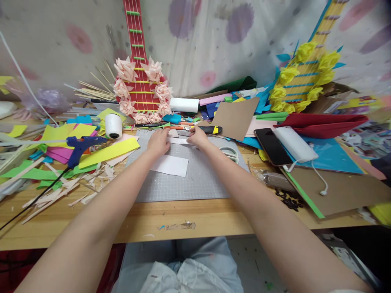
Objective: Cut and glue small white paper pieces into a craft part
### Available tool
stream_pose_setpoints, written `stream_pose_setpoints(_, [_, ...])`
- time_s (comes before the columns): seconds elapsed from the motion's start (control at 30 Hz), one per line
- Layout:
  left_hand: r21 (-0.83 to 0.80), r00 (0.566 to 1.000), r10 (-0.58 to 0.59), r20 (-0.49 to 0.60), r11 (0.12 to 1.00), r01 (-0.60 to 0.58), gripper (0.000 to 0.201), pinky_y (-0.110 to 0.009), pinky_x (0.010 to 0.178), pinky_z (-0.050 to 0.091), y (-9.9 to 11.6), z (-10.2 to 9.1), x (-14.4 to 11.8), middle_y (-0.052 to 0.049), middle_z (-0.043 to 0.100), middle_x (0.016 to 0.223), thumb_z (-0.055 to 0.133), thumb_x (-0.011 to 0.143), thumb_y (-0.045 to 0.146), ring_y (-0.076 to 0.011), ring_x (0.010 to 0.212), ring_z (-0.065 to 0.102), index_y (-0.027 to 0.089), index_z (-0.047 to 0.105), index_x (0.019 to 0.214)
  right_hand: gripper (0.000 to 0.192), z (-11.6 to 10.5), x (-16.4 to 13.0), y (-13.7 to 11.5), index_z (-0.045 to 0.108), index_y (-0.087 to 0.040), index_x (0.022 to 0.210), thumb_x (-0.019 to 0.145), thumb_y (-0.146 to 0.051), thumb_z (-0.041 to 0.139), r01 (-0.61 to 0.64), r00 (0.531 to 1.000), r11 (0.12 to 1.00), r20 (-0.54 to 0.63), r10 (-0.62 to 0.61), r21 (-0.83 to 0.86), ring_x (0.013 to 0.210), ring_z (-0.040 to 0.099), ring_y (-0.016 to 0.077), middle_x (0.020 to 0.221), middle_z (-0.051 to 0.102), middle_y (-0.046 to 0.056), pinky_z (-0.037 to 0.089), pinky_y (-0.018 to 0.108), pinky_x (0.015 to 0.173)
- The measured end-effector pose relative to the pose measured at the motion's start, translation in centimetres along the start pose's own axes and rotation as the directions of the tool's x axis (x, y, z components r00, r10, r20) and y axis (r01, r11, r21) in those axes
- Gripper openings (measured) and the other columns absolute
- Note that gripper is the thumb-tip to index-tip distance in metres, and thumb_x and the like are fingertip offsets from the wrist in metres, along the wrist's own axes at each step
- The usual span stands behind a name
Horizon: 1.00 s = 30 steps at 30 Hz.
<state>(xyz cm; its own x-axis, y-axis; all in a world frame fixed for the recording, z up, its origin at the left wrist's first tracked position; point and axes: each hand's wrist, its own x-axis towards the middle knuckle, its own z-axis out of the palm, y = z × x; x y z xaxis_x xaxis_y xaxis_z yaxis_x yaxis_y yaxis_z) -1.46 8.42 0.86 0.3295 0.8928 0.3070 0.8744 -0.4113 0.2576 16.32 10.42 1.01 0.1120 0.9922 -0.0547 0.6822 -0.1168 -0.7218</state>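
Note:
A narrow white paper strip [177, 141] spans the space between my two hands, near the far side of the grey cutting mat [183, 189]. Its left end is in the closed fingers of my left hand [158, 143]. My right hand [198, 137] pinches the right end. Nearer to me, a white paper rectangle [171, 165] lies flat on the mat. A yellow-and-black utility knife [214, 130] rests just beyond my right hand, partly hidden by it. Pale-handled scissors [229, 154] lie right of my right forearm.
On the left are a blue glue gun [80, 149], a white roll [113, 125] and paper scraps [55, 175]. Behind stand a red paper guitar [142, 87] and a yellow one [301, 81]. A phone [271, 146] and white power bank [295, 143] lie right.

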Motion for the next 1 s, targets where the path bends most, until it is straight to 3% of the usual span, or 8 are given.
stream_pose_setpoints(0.1, [-0.120, 0.999, 0.034, -0.038, 0.992, -0.038, 0.053, -0.038, 0.096, 0.030, 0.7, -0.7, 0.4, -0.009, 0.051, 0.118, 0.049, 0.064, 0.014, -0.0233, 0.112, 0.042, 0.016, 0.047, 0.116, 0.041, -0.2, -1.0, -0.8, 0.049, -0.017, 0.095, 0.056, -0.006, 0.052, 0.301, 0.954, 0.953, -0.023, -0.300, 0.039, 0.072, 0.052, 0.0137, 0.085, 0.054, 0.002, 0.044, 0.031, 0.072])
stream_pose_setpoints(0.2, [-0.283, 0.997, 0.074, -0.004, 0.956, -0.072, 0.055, -0.040, 0.099, 0.026, 1.9, -2.3, 1.2, -0.007, 0.052, 0.118, 0.051, 0.059, 0.013, -0.0237, 0.115, 0.040, 0.015, 0.048, 0.114, 0.039, -1.5, -2.9, -2.4, 0.050, -0.017, 0.097, 0.060, -0.005, 0.049, 0.617, 0.787, 0.786, 0.002, -0.618, 0.052, 0.076, 0.051, 0.0126, 0.094, 0.051, 0.004, 0.044, 0.031, 0.076])
stream_pose_setpoints(0.27, [-0.458, 0.988, 0.124, 0.096, 0.887, -0.066, 0.052, -0.039, 0.095, 0.032, 2.6, -3.7, 1.6, -0.004, 0.058, 0.107, 0.049, 0.060, 0.013, -0.0210, 0.105, 0.048, 0.015, 0.049, 0.112, 0.034, -2.6, -4.2, -3.4, 0.051, -0.018, 0.096, 0.064, -0.007, 0.048, 0.666, 0.745, 0.744, 0.005, -0.667, 0.058, 0.082, 0.051, 0.0133, 0.097, 0.050, 0.004, 0.043, 0.031, 0.078])
stream_pose_setpoints(0.33, [-0.578, 0.962, 0.155, 0.224, 0.816, 0.003, 0.048, -0.035, 0.084, 0.040, 2.9, -5.1, 1.7, -0.004, 0.059, 0.100, 0.051, 0.060, 0.014, -0.0194, 0.094, 0.053, 0.014, 0.053, 0.108, 0.033, -3.6, -5.1, -3.8, 0.051, -0.019, 0.098, 0.067, -0.009, 0.048, 0.641, 0.766, 0.760, -0.037, -0.641, 0.102, 0.086, 0.051, 0.0133, 0.099, 0.049, 0.004, 0.044, 0.029, 0.078])
stream_pose_setpoints(0.47, [-0.608, 0.915, 0.081, 0.395, 0.770, 0.195, 0.045, -0.030, 0.070, 0.044, 1.8, -7.4, 0.9, -0.003, 0.060, 0.085, 0.059, 0.061, 0.021, -0.0157, 0.079, 0.055, 0.016, 0.056, 0.105, 0.035, -4.1, -5.5, -2.4, 0.048, -0.019, 0.098, 0.064, -0.012, 0.053, 0.470, 0.882, 0.824, -0.133, -0.452, 0.316, 0.081, 0.053, 0.0113, 0.095, 0.051, 0.002, 0.045, 0.028, 0.074])
stream_pose_setpoints(0.6, [-0.568, 0.859, 0.040, 0.510, 0.766, 0.301, 0.035, -0.026, 0.063, 0.042, -0.8, -7.9, -0.6, -0.002, 0.058, 0.072, 0.059, 0.065, 0.032, -0.0115, 0.065, 0.052, 0.016, 0.060, 0.097, 0.035, -2.2, -5.8, 0.5, 0.046, -0.018, 0.088, 0.056, -0.013, 0.060, 0.180, 0.981, 0.821, -0.036, -0.192, 0.542, 0.074, 0.053, 0.0105, 0.086, 0.052, 0.001, 0.047, 0.028, 0.071])
stream_pose_setpoints(0.77, [-0.503, 0.807, 0.001, 0.591, 0.782, 0.367, 0.032, -0.023, 0.056, 0.039, -2.3, -7.0, -2.4, 0.000, 0.057, 0.073, 0.062, 0.062, 0.034, -0.0094, 0.060, 0.049, 0.018, 0.061, 0.089, 0.037, 0.7, -7.4, 2.4, 0.047, -0.017, 0.086, 0.052, -0.011, 0.061, 0.034, 0.995, 0.792, 0.052, -0.083, 0.609, 0.070, 0.053, 0.0090, 0.083, 0.050, -0.001, 0.046, 0.028, 0.073])
stream_pose_setpoints(1.0, [-0.389, 0.773, -0.102, 0.626, 0.818, 0.423, 0.038, -0.022, 0.048, 0.035, -2.1, -6.2, -3.2, 0.003, 0.048, 0.059, 0.063, 0.055, 0.033, -0.0109, 0.054, 0.047, 0.019, 0.059, 0.090, 0.035, 1.4, -7.9, 2.8, 0.048, -0.018, 0.087, 0.055, -0.012, 0.059, 0.152, 0.984, 0.879, 0.014, -0.177, 0.453, 0.069, 0.054, 0.0090, 0.084, 0.051, -0.001, 0.046, 0.030, 0.074])
